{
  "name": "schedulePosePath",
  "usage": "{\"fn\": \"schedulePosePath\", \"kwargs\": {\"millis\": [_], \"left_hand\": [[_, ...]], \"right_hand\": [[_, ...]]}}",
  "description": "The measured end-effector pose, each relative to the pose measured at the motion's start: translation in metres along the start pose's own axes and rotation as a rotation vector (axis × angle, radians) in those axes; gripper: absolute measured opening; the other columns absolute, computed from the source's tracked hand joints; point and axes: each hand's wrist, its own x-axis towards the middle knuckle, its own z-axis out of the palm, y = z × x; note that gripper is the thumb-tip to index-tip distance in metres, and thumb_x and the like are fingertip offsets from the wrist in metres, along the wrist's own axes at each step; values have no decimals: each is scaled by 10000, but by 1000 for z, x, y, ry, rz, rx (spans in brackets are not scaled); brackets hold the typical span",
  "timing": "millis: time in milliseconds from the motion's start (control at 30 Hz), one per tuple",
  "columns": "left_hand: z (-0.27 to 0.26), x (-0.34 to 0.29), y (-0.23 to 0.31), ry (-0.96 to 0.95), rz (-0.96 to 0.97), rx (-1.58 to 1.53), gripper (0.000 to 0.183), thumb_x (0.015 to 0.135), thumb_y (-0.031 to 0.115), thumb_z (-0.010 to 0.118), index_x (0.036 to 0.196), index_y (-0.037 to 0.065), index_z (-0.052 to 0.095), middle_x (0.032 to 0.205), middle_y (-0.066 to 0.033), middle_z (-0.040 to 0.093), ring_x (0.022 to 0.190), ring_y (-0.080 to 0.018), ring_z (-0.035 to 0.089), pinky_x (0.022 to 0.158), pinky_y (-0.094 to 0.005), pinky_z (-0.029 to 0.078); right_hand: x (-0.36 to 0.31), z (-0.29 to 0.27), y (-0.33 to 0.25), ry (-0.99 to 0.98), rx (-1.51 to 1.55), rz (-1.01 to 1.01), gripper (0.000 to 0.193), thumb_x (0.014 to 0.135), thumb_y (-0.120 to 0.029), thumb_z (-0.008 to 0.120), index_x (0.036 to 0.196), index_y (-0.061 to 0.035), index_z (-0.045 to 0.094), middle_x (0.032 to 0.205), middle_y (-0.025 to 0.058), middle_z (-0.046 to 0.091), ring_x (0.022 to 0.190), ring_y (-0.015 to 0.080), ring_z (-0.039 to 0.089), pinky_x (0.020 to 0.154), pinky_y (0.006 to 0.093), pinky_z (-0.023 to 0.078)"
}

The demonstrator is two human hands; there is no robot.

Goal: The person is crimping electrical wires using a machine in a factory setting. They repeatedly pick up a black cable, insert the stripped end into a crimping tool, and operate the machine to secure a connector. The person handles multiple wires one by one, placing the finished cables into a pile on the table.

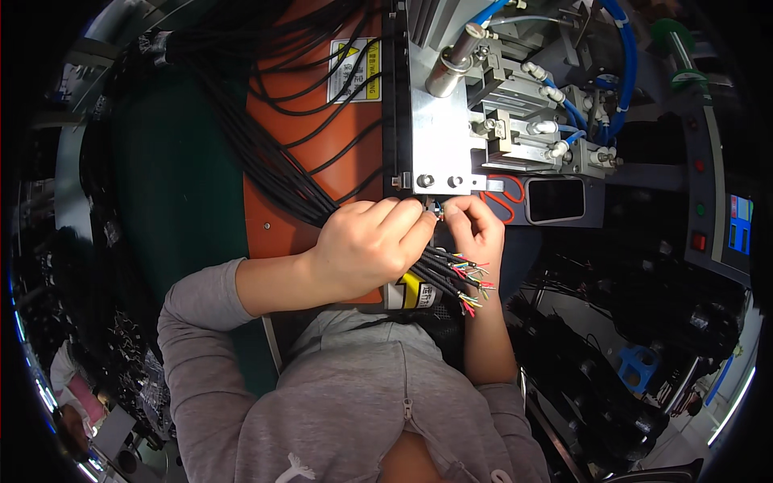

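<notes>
My left hand (366, 245) is closed around a bundle of black cables (282, 173) that runs in from the upper left and comes out below the hand. Stripped ends with thin coloured wires (471, 282) fan out under my right wrist. With thumb and forefinger pinched, my right hand (475, 228) meets the left fingertips just below the metal plate (439, 153) of a machine. Between the fingertips shows a small piece with fine wires (436, 211); its kind is too small to tell.
Pneumatic cylinders (523, 105) with blue hoses (624, 72) sit right of the plate. Red-handled scissors (507, 197) and a dark phone (555, 200) lie beside my right hand. More black cables cross the orange surface (314, 153). A control box with a screen (739, 225) stands far right.
</notes>
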Motion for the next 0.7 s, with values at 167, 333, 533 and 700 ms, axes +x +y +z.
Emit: {"fn": "schedulePosePath", "kwargs": {"millis": [167,333,533,700], "left_hand": [[-3,0,0,-27,-37,-35,242,679,137,620,911,91,668,791,8,580,604,-112,555,517,-238,438],[-13,0,0,-78,-46,-28,217,700,137,619,907,88,662,743,11,537,599,-111,552,506,-251,424],[-15,-5,7,-196,-31,69,258,694,115,607,917,-14,633,703,-10,497,579,-113,559,500,-234,435],[-12,-12,4,-181,-80,43,88,660,116,598,691,40,568,677,-46,502,553,-134,566,469,-239,442]], "right_hand": [[1,3,-9,111,-301,-629,115,689,24,696,792,27,644,789,136,639,735,264,623,689,317,498],[-1,9,-13,212,-365,-768,130,663,47,688,777,9,638,783,125,636,735,272,619,700,334,499],[-2,-5,11,53,159,-165,54,791,58,629,808,19,595,812,45,594,758,97,539,705,222,433],[-10,-23,4,-162,189,-531,198,650,110,698,817,21,640,774,97,627,722,193,592,691,286,477]]}}
